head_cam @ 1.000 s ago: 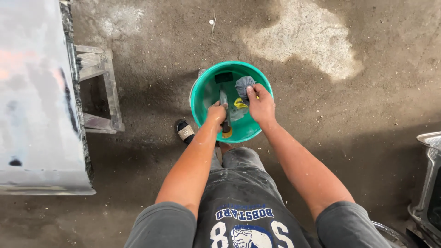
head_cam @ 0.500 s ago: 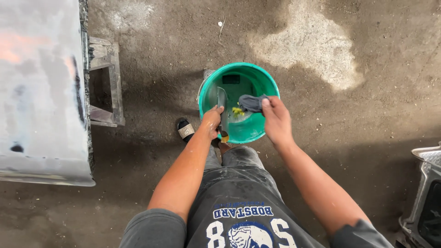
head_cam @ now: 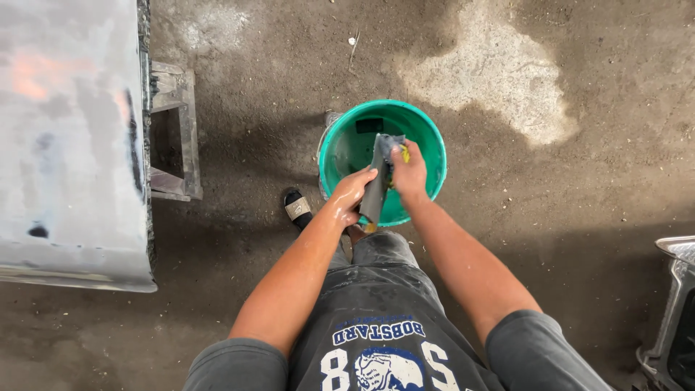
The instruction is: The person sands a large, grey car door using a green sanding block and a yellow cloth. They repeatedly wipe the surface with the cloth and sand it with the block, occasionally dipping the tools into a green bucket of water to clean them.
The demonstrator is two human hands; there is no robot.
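Note:
A green plastic bucket (head_cam: 416, 127) stands on the dirty concrete floor in front of me. Over its near rim, my left hand (head_cam: 349, 195) grips the lower part of a long flat grey tool (head_cam: 374, 192) with a yellowish end. My right hand (head_cam: 409, 172) presses a grey cloth with a bit of yellow (head_cam: 394, 148) against the upper end of that tool. Both forearms look wet. What lies in the bottom of the bucket is hidden by my hands.
A large grey metal panel (head_cam: 69, 137) lies on a stand (head_cam: 177, 130) at the left. A metal part (head_cam: 673, 311) shows at the right edge. My foot in a black sandal (head_cam: 297, 208) is beside the bucket. A pale patch (head_cam: 492, 72) marks the floor beyond.
My right hand has lifted the cloth out of the bucket and brought it onto the tool. The left hand has raised the tool above the rim. The view has shifted slightly.

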